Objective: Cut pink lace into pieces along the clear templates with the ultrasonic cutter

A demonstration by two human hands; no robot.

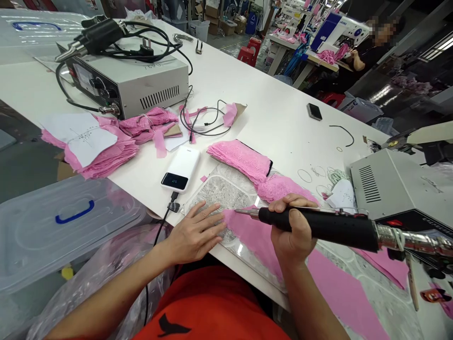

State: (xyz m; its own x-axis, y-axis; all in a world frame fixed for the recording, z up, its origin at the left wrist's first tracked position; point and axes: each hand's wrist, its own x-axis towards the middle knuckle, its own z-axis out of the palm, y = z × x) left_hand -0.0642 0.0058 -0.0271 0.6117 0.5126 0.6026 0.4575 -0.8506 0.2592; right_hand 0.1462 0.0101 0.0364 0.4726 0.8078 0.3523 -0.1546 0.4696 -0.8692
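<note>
My right hand [292,231] is wrapped round the black grip of a heat tool [329,226], its metal tip pointing left over a pink fabric piece [251,231]. My left hand [196,231] lies flat with fingers spread, pressing the pink fabric's left edge onto a clear plate [244,250] over a grey patterned pad [222,193]. A stack of pink lace pieces [240,158] lies just beyond the pad.
A white power bank [180,170] sits left of the pad. Grey control boxes stand at far left [134,85] and at right [396,189]. Pink fabric stacks [95,156], a phone [314,111] and clear lidded bins [53,226] are around. A person sits at sewing machines far right.
</note>
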